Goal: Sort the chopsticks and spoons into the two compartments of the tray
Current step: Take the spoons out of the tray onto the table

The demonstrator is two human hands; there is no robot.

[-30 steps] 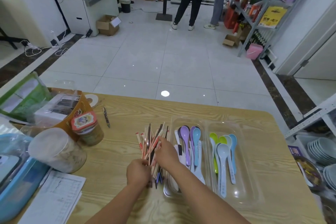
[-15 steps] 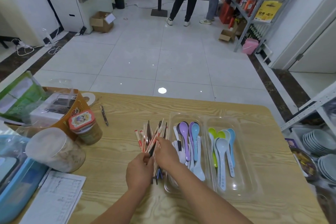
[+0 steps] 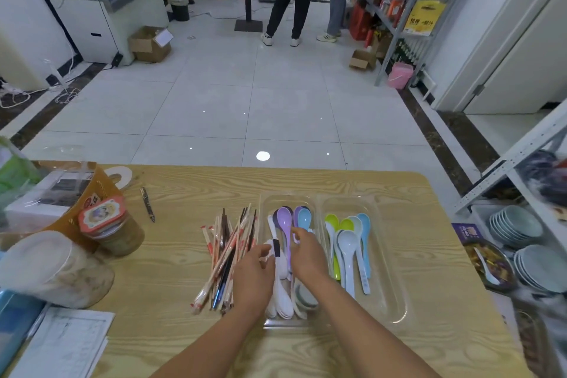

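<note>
A clear two-compartment tray (image 3: 395,304) lies on the wooden table. Its left compartment holds purple, blue and white spoons (image 3: 284,221). The right compartment holds green, white and blue spoons (image 3: 348,242). A loose pile of chopsticks (image 3: 228,252), some in paper sleeves, lies on the table just left of the tray. My left hand (image 3: 254,276) is at the tray's left edge, with thumb and fingers pinching a white spoon (image 3: 279,294). My right hand (image 3: 308,256) rests over the spoon handles in the left compartment, fingers curled at the purple spoon's handle; whether it grips is hidden.
A lidded jar (image 3: 112,224), a round plastic tub (image 3: 52,270), a brown box (image 3: 76,193) and a pen (image 3: 148,205) stand at the left. Papers (image 3: 64,344) lie at the front left. Stacked dishes (image 3: 515,227) sit on a shelf at the right. Two people stand far off.
Both hands have left the chopstick pile and moved right to the tray's left compartment. The chopsticks stay on the table beside the tray.
</note>
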